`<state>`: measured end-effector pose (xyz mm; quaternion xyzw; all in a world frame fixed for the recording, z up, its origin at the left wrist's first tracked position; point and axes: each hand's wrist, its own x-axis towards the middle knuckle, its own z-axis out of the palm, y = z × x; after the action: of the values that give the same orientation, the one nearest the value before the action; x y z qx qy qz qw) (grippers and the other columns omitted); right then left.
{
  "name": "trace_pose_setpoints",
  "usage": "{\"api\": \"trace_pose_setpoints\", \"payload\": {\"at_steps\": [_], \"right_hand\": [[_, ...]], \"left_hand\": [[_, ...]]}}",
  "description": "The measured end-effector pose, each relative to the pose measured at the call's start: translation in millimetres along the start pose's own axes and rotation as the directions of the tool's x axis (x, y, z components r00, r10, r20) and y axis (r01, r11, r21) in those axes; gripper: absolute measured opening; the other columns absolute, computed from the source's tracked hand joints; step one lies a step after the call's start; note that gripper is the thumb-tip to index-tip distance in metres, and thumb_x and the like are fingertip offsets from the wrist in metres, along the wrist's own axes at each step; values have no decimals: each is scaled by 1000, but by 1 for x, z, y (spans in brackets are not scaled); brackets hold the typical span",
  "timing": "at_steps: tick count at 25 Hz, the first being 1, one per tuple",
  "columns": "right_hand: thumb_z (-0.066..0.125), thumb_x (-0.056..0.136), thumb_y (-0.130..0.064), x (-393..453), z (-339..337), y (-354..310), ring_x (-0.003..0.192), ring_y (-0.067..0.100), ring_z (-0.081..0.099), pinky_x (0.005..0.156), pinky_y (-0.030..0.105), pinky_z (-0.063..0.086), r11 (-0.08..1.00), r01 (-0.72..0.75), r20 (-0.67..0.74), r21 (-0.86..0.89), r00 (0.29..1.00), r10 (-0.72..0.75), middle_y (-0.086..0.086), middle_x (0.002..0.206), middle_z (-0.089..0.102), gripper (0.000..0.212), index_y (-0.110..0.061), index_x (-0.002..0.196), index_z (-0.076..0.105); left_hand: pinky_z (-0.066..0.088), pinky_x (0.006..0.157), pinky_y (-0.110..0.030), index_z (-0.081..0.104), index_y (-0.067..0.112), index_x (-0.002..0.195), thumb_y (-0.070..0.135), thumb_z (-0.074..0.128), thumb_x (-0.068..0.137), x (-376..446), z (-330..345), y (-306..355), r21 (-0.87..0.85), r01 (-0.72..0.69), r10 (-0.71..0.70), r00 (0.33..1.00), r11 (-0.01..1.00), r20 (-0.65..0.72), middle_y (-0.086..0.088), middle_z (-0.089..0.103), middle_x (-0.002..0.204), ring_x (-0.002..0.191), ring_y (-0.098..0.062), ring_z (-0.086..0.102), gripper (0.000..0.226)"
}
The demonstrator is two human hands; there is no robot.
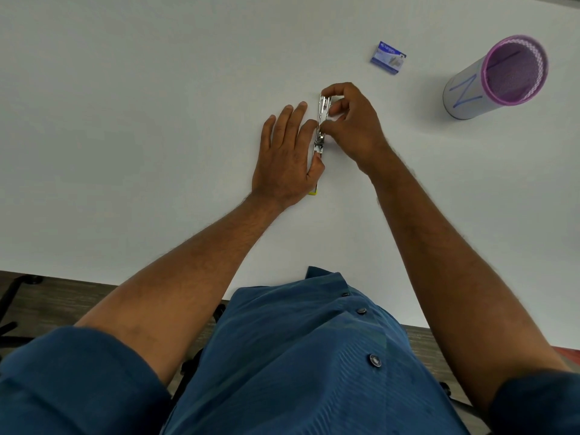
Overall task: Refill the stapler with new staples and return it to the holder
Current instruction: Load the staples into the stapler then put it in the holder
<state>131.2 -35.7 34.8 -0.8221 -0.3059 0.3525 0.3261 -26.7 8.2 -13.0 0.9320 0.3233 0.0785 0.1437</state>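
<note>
Holder (464, 98): a mesh cup with a pink rim, wrapped in a pale sleeve marked with blue lines, is standing on the desk (125, 105) at my far right. Its mouth is facing the camera; I am seeing only mesh and one dark line inside, and I cannot tell what that line is.

Staple box (388, 57): a small blue box is lying flat on the desk just left of the holder, apart from it and beyond my hands. I cannot tell whether it is open or what it contains.

Stapler (320, 133): it is lying opened out lengthwise on the desk at centre, its metal channel pointing away from me, a yellow end (313, 192) showing near my left wrist.

Left hand (287, 158): it is lying mostly flat along the stapler's left side, fingers (290, 116) extended, thumb pressing on the rear section.

Right hand (351, 127): its fingers are curling over the far half of the metal channel, thumb and forefinger pinching at it. Whether a strip of staples is between them I cannot tell; the hand is covering that part.

Nothing is lying between the stapler and the holder. My blue shirt (298, 356) is filling the lower view.
</note>
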Motion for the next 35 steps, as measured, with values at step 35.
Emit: {"api": "trace_pose_setpoints", "payload": {"at_steps": [35], "right_hand": [[60,100,-20,-49,25,23,95,15,63,80,32,57,938,304,-295,-166,892,-342,5,108,65,15,-9,108,67]], "left_hand": [[23,124,-52,50,16,143,45,44,98,-1,2,0,52,-6,6,1000,999,0,-12,37,162,151,-31,31,54]]}}
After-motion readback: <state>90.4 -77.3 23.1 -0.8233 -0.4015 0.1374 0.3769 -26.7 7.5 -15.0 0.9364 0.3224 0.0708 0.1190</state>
